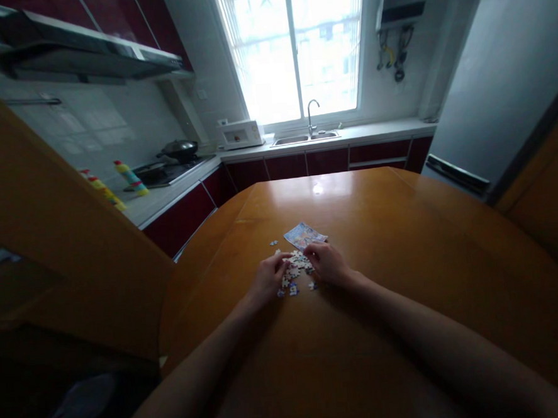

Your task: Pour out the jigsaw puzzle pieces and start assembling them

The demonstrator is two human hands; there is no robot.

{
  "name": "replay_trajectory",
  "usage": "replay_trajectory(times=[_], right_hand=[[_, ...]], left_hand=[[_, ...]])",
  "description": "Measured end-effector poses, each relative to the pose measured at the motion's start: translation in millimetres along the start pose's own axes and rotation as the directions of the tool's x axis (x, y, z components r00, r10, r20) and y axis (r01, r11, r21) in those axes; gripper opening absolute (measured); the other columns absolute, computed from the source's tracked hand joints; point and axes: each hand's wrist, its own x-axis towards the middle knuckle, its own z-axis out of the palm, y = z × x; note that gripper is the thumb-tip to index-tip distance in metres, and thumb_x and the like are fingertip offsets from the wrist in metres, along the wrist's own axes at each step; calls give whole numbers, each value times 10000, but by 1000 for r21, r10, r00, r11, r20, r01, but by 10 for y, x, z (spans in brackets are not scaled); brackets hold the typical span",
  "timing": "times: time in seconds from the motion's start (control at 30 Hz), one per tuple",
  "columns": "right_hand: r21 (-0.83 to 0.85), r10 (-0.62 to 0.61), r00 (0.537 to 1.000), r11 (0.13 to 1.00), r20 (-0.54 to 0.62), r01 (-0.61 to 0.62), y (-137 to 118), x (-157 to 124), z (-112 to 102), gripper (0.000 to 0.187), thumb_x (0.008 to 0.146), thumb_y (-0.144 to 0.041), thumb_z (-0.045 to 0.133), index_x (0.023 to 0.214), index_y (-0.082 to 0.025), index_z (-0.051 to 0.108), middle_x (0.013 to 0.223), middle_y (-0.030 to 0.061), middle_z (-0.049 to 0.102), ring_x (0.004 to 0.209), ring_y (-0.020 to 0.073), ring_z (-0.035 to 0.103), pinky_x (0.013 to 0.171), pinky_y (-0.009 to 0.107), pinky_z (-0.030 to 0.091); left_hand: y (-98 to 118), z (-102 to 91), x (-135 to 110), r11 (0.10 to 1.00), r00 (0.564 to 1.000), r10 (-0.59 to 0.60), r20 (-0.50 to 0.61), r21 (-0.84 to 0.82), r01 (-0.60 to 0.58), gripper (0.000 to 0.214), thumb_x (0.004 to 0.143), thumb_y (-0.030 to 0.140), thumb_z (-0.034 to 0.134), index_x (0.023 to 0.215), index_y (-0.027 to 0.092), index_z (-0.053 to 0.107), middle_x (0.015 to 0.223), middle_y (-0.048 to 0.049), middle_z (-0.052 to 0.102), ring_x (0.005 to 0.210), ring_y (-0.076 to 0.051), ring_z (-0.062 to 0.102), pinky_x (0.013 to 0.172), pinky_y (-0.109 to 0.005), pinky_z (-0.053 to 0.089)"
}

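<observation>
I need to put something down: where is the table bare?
The table is bare right of the right hand, left of the left hand, and beyond the picture card to the far edge. It is crowded between the hands, where puzzle pieces cluster, with a few loose ones around them.

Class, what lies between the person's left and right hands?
In the head view, a pile of jigsaw pieces lies between the left hand and the right hand.

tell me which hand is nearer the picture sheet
Right: the right hand is at the near right corner of the picture sheet, though contact is unclear. The left hand is farther away, left of the sheet's near side, by the puzzle pieces.
</observation>
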Motion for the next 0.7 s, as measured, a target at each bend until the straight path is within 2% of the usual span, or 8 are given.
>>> replay_trajectory(times=[0.07, 0.17, 0.27, 0.37, 0.43, 0.6, 0.7], right_hand=[[-51, -5, 997, 999, 73, 8, -49, 9, -79, 200, 904, -130, 519, 930, -173, 713, 993, 75, 704, 873, 163, 612, 773, 242, 414], [-104, -28, 968, 993, 250, 56, -130, 4, -187, 95, 797, -179, 673, 857, -199, 743, 852, 35, 721, 759, 162, 626, 655, 232, 386], [-172, -53, 912, 976, 407, 134, -188, -24, -225, 169, 693, -248, 769, 859, -217, 753, 844, 32, 732, 764, 186, 642, 596, 236, 353], [-235, -54, 844, 949, 533, 209, -204, -54, -204, 153, 716, -251, 728, 862, -210, 749, 874, 47, 738, 809, 195, 648, 598, 236, 355], [-241, -49, 821, 945, 568, 223, -198, -66, -188, 124, 731, -235, 695, 841, -201, 741, 846, 47, 733, 789, 188, 639, 596, 236, 355], [-218, -81, 805, 942, 588, 254, -203, -75, -206, 98, 730, -175, 645, 805, -187, 707, 856, 41, 724, 772, 171, 620, 609, 230, 357], [-226, -62, 819, 947, 570, 230, -235, -78, -228, 76, 744, -171, 639, 785, -192, 700, 840, 36, 725, 778, 168, 626, 607, 227, 351]], left_hand=[[-11, -36, 11, 996, 999, 43, -21, 77, -41, 278, 947, 298, 532, 1083, 166, 736, 892, -69, 698, 816, -201, 611, 773, -316, 467], [-28, -81, 3, 968, 994, 111, -2, 229, -107, 168, 893, 266, 647, 996, 191, 756, 964, -85, 669, 957, -249, 578, 867, -369, 461], [-37, -76, -31, 937, 985, 148, 86, 307, -168, 161, 855, 266, 721, 1005, 223, 761, 1012, -85, 638, 983, -262, 545, 887, -394, 457], [-27, -23, -62, 922, 977, 168, 135, 329, -204, 200, 870, 277, 716, 1067, 256, 748, 1056, -80, 619, 1000, -261, 524, 906, -405, 454], [-11, 13, -70, 922, 977, 169, 131, 329, -203, 167, 880, 260, 703, 1040, 242, 746, 1060, -82, 612, 1010, -259, 518, 910, -402, 456], [35, 37, -67, 933, 976, 187, 113, 290, -212, 54, 883, 201, 680, 902, 214, 729, 1047, -78, 616, 989, -241, 530, 870, -374, 462], [59, 19, -60, 939, 963, 251, 95, 218, -266, 131, 922, 185, 612, 838, 197, 712, 957, -71, 629, 933, -221, 542, 823, -345, 459]])
